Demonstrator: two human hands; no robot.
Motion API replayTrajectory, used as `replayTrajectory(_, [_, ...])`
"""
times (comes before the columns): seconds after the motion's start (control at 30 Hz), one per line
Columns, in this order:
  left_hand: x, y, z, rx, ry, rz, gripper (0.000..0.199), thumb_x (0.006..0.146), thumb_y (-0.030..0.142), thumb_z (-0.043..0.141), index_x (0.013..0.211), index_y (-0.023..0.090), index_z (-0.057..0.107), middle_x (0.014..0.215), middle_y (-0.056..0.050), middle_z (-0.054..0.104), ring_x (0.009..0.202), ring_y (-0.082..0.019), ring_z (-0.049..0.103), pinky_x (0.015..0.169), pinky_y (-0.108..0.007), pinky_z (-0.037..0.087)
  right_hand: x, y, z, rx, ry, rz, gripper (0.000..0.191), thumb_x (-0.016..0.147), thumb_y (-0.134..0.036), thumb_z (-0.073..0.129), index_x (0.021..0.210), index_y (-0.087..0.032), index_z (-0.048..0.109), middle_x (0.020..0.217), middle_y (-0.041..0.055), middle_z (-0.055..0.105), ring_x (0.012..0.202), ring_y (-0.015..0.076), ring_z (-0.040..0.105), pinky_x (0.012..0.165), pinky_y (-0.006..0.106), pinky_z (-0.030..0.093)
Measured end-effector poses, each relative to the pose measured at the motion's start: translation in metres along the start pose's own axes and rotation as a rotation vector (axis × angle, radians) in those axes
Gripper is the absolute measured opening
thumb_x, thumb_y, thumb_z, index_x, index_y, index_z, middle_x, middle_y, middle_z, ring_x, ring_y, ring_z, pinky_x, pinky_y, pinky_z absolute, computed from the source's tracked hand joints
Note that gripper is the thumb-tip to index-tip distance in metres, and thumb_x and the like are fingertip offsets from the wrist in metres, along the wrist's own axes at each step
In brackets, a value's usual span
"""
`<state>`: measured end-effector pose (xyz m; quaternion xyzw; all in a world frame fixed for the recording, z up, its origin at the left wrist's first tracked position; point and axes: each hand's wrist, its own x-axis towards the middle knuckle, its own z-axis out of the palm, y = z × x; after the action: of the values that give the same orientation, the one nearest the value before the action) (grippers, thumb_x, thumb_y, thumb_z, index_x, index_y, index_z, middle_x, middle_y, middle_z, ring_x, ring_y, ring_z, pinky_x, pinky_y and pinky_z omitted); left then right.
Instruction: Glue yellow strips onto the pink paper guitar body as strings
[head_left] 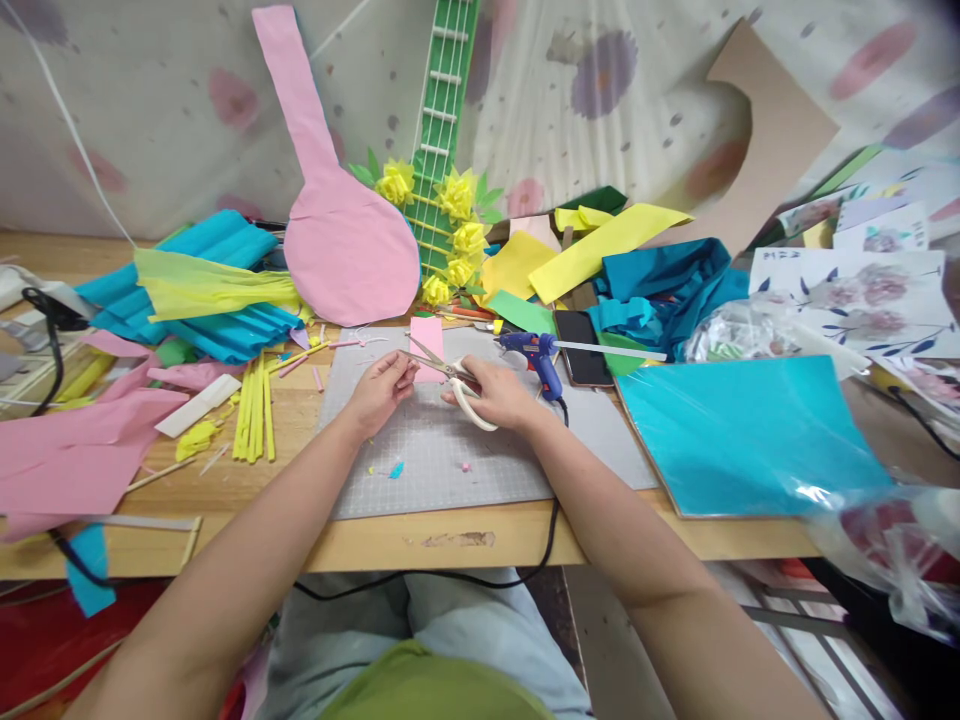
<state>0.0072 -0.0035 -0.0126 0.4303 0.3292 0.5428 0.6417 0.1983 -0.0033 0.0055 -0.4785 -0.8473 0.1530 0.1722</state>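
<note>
My right hand [499, 392] is wrapped round the white handles of a pair of scissors [471, 408]. The blades stand apart and point left, toward my left hand [381, 390]. My left fingers are pinched together by the blade tips; whatever is between them is too small to make out. Both hands are above a grey cutting mat [442, 480] with a printed grid. Just behind the blades, a small pink paper rectangle [427, 336] lies on the mat. A blue glue gun [536, 358] with a long pale glue stick rests beside my right hand.
A pink guitar-shaped cutout [352, 250] and a green neck with yellow flowers [442, 150] lean at the back. Yellow strips [255, 410] and pink paper [82, 440] lie left. A phone [581, 345] and blue sheet [750, 430] lie right. The black cord [551, 530] hangs over the table's front edge.
</note>
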Motion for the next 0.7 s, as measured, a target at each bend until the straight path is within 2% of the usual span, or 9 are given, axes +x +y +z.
replayTrajectory(0.17, [0.0015,-0.0012,0.0009,-0.049,-0.003,0.011,0.019,0.071,0.027,0.064,0.067,0.014,0.051,0.055,0.005,0.036,0.048,-0.005,0.029,0.042,-0.015,0.024,-0.0012,-0.0037,0.0002,-0.046,-0.013,-0.037,0.043,0.076,-0.061,0.044,0.082,-0.019,0.048,0.075,0.0019,0.059,0.061,0.0126,0.047,0.055,0.023,0.024])
replayTrajectory(0.7, [0.0017,-0.0025,0.0015,-0.05,-0.005,0.058,0.018,0.073,0.027,0.063,0.067,0.014,0.051,0.058,0.004,0.036,0.049,-0.004,0.03,0.042,-0.015,0.025,0.0007,-0.0092,0.0077,-0.157,0.035,0.046,0.046,0.078,-0.063,0.039,0.08,-0.02,0.053,0.07,0.0038,0.062,0.061,0.015,0.052,0.055,0.024,0.023])
